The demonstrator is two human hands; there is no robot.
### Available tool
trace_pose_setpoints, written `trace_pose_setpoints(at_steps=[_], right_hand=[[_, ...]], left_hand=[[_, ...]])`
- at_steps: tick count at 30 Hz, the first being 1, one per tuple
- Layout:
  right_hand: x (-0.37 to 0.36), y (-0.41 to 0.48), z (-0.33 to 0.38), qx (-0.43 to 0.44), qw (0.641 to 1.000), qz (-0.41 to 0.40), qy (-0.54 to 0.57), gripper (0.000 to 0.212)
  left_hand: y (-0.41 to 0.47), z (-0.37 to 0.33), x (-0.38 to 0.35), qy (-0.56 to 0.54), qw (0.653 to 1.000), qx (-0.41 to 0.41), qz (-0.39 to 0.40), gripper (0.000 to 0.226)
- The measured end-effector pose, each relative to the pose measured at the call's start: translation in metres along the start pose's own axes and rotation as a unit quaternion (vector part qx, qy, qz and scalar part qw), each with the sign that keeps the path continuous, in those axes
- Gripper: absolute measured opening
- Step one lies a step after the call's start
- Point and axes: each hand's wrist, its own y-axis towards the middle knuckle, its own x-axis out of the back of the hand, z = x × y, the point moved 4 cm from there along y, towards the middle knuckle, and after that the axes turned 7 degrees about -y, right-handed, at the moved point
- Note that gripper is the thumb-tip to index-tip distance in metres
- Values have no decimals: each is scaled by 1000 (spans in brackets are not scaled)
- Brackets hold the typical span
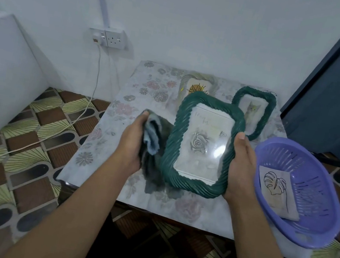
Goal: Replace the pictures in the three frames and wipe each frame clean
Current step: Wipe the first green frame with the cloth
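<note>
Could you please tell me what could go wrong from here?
1. The right hand grips the green frame by one edge only; pressure from the cloth in the left hand might twist it loose.
2. The small frame stands close behind it and could be knocked over.
3. The basket seems to overhang the table edge; the right arm may nudge it off.

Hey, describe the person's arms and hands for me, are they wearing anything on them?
Nothing worn shows. The left forearm and right forearm are bare, with no sleeve reaching into view. The left hand and right hand have no gloves, and no watch, bracelet or ring shows on the parts that can be seen. Some fingers are hidden.
</note>
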Motion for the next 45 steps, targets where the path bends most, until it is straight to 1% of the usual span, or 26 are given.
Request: trace_pose_setpoints(at_steps=[3,5,6,8,9,11,12,13,14,15,16,17,18,19,20,22,24,26,27,29,31,33,35,37,41,45], right_hand=[[2,4,5,8,1000,-14,3,48],[1,3,8,16,1000,-12,-5,53],[1,2,9,19,1000,-11,-10,52],[1,0,10,23,999,-9,-24,46],[-1,-2,12,26,999,-2,-32,44],[-6,-6,15,36,998,17,-49,37],[-8,-8,15,34,998,23,-54,33],[-9,-10,15,32,998,28,-54,34],[-11,-12,15,29,997,33,-59,43],[-13,-13,14,25,997,46,-63,54],[-15,-16,13,24,995,62,-70,64],[-17,-18,12,20,994,73,-74,70],[-18,-19,11,18,994,77,-77,69],[-20,-20,9,16,993,78,-82,64],[-21,-22,9,18,993,81,-85,59],[-24,-23,4,23,991,92,-91,55],[-25,-22,-1,14,992,91,-90,49],[-26,-23,-4,2,993,89,-79,53],[-26,-23,-6,-1,994,84,-76,51],[-24,-22,-5,-6,995,67,-75,41],[-22,-20,-2,-10,996,45,-76,44],[-18,-16,2,-11,997,20,-76,46],[-14,-11,6,-13,997,-10,-70,48],[-10,-7,7,-18,997,-32,-61,48],[-3,-5,0,-23,997,-57,-38,40],[3,-7,-15,-56,996,-73,-21,49]], left_hand=[[-5,-4,6,-5,999,-24,-32,30],[-9,-6,5,-60,998,-23,-1,28],[-15,-10,3,-64,998,-20,9,29],[-20,-8,-3,-73,996,26,42,42],[-23,-6,-8,-47,996,52,57,54],[-26,-5,-16,20,995,53,88,73],[-29,-5,-21,48,993,54,97,76],[-28,-2,-25,64,989,58,116,73],[-29,1,-31,74,986,63,134,66],[-27,2,-33,98,984,42,141,57],[-23,2,-33,144,979,-7,145,50],[-17,2,-32,218,963,-90,130,41],[-14,0,-32,284,938,-169,103,31],[-13,-1,-31,327,916,-223,72,27],[-12,0,-30,353,900,-251,48,29],[-13,-2,-29,382,882,-276,9,41],[-4,-2,-23,397,880,-260,-9,51],[6,0,-17,359,906,-222,-11,52],[7,1,-15,342,917,-208,-11,55],[4,5,-17,351,913,-206,14,60],[-3,10,-20,346,916,-194,63,46],[-8,21,-17,322,928,-146,118,34],[-12,34,-12,323,928,-108,153,32],[-17,44,-9,313,931,-90,166,29],[-20,49,-6,312,931,-98,160,26],[-23,41,-14,375,908,-157,99,46]])
